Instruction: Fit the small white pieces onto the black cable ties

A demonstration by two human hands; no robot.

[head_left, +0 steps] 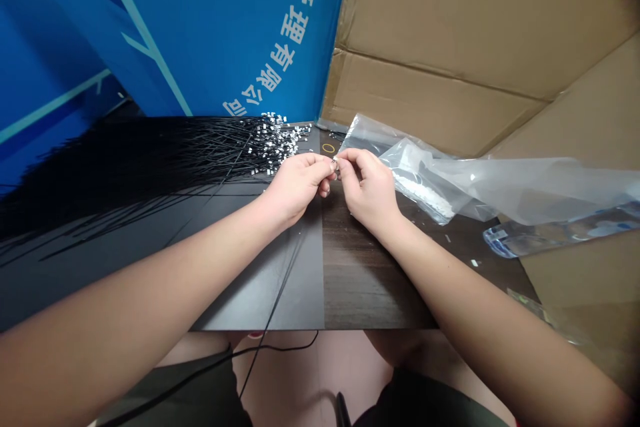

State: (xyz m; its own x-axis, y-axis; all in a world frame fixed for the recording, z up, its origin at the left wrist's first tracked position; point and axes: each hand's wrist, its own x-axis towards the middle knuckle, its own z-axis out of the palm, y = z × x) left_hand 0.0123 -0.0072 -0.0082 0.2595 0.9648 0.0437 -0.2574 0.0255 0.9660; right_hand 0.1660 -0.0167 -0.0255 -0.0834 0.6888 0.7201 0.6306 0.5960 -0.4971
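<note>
Blue panel (215,27) and cardboard (440,20) box in my bench (370,280), with white-tipped black wires (165,147) piled left and a clear bag (410,157) of white bits right. Got my left hand (303,183) and right hand (369,190) both pinched closed on a tiny piece (335,160) between them, mostly hidden. Looks like fiddly fitting work, so the next move probably wants steady fingertips and careful alignment.

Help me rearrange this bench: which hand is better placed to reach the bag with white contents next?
Probably the right hand: it is beside the bag with white contents, while the left hand is farther off. Both meet at a small item, though.
</note>
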